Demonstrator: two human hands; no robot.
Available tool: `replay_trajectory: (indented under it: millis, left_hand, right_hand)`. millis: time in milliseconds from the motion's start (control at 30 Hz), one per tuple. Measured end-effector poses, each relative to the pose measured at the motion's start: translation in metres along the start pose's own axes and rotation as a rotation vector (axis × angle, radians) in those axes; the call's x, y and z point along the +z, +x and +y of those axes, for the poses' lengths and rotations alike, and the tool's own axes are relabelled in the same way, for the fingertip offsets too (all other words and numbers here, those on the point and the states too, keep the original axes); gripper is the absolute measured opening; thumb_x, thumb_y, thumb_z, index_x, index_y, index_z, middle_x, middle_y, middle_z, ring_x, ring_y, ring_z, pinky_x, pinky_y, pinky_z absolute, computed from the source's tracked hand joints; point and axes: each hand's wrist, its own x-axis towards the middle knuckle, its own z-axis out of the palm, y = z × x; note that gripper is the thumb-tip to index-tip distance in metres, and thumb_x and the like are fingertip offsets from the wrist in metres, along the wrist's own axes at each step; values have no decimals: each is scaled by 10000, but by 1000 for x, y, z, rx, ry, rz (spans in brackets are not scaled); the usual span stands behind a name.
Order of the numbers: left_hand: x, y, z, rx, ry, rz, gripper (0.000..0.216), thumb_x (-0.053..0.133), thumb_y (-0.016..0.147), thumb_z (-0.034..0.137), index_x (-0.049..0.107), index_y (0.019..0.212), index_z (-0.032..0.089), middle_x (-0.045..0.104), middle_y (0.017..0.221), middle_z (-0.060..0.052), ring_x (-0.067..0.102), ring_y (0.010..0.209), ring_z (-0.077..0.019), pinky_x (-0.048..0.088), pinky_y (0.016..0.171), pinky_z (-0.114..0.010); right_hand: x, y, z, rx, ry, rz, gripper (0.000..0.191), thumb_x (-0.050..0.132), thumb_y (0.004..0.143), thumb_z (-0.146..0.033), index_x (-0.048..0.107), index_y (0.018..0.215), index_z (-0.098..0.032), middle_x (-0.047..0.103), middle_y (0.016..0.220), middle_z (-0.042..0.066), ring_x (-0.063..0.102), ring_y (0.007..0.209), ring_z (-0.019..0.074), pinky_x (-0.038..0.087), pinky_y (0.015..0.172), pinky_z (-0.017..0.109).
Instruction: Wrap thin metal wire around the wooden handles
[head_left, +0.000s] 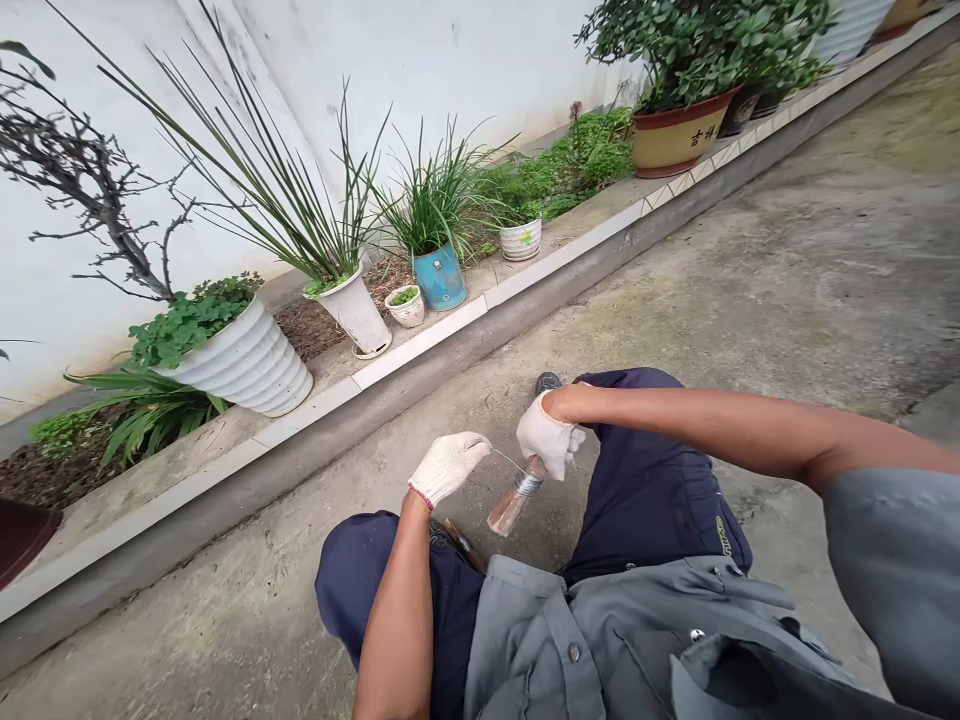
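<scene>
My left hand (448,468), in a white knitted glove with a red-edged cuff, is closed in a pinch on a thin wire (510,461). That wire runs taut to a short wooden piece (507,512), where several silvery turns wrap round its upper part. My right hand (551,437), gloved in white too, has its fingers closed round the upper end of the wood, which tilts down toward my lap. The glove hides that end. Between my knees, beside my left shoe, lies another brown wooden thing (466,546), partly hidden by my leg.
I crouch on a concrete floor (247,590). Ahead, a low tiled kerb (420,350) runs diagonally, bearing a ribbed white pot (244,362), a tall white pot (358,312), a blue pot (441,277) and a yellow-brown pot (675,140). Behind them stands a white wall (465,60).
</scene>
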Motion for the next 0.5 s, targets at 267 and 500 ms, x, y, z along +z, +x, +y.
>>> replay_trajectory:
  millis: [267,500]
  left_hand:
    - [-9,-4,5,14,-115,6,404,478,970,470,721,812,188,726,784,-49,657,786,-209,487,806,-297]
    - [-20,-1,2,-32,-166,179,406,411,997,445,715,976,176,681,694,-3,655,797,-198,458,800,-269]
  right_hand:
    - [-29,-49,-29,-186,190,396,372,755,716,-498,679,883,-175,652,658,-10,614,552,137,452,534,233]
    - [-81,-37,-35,122,-129,923,367,652,815,-477,737,1017,-184,752,888,111,719,803,231,494,689,287]
